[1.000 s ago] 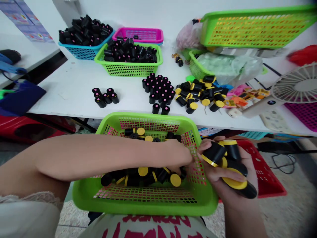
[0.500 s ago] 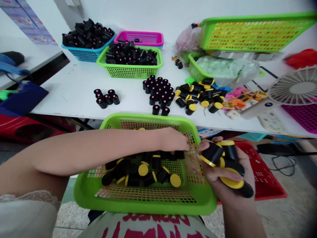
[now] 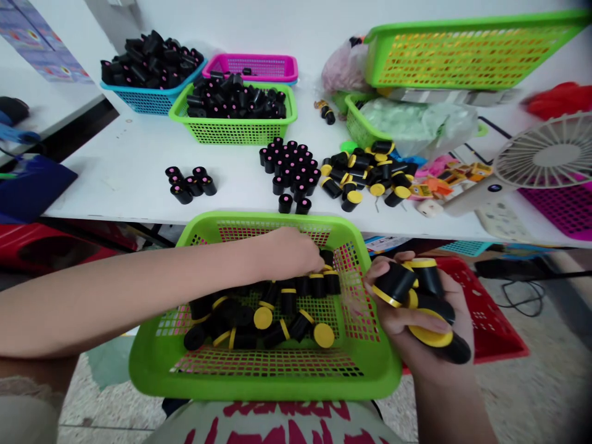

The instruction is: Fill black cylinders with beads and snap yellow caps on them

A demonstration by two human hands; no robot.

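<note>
A green mesh basket rests on my lap, with several black cylinders with yellow caps lying in it. My left hand reaches across into the basket's far part, fingers curled down over the cylinders there; what it grips is hidden. Just right of the basket's right wall, my right hand is closed around a bunch of black and yellow cylinders.
The white table ahead carries a blue basket and a green basket of black parts, upright black pieces with pink dots, loose yellow-capped cylinders, a pink basket, a fan. A red basket sits low right.
My left hand has drawn back from the basket's right wall toward its far middle. The right hand holds its bunch in about the same place.
</note>
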